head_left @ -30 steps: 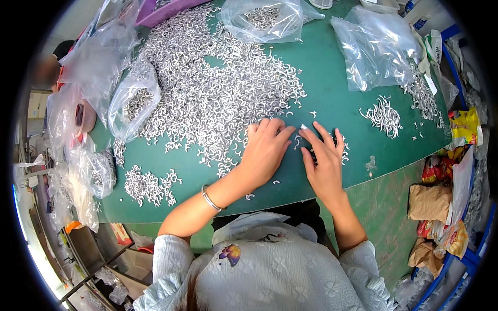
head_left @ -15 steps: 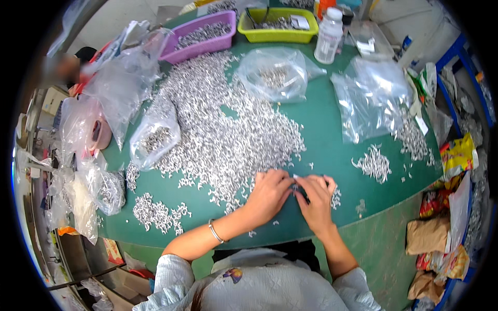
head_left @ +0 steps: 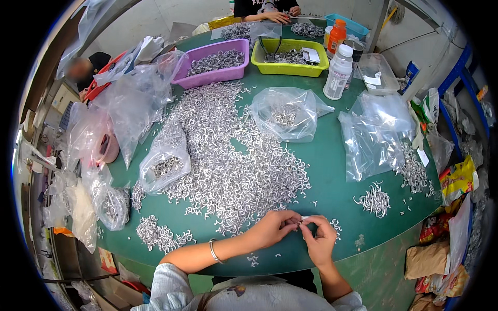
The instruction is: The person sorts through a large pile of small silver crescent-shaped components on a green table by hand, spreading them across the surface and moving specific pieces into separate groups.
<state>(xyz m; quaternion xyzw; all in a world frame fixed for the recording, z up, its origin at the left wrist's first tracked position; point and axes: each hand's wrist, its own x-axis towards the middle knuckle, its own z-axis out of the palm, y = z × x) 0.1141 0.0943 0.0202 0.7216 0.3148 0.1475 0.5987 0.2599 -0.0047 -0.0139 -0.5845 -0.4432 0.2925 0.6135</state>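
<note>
My left hand, with a silver bangle on its wrist, is closed in a pinch at the table's near edge. Facing it, my right hand pinches too, and the fingertips of both meet. Whatever sits between them is too small to make out. Just beyond the hands spreads a large heap of small curved silver metal pieces. A few more of these pieces lie beside my right hand. Thin, longer metal pieces form a small pile further right.
Behind the heap stand a purple basin and a yellow-green basin of metal parts. Plastic bags lie on the green table, with a white bottle at the back. A co-worker's hand shows at the far side; another person sits left.
The view has tilted up, so the table sits lower and the far co-worker's hands now show. My hands stay together, fingertips still pinched.
</note>
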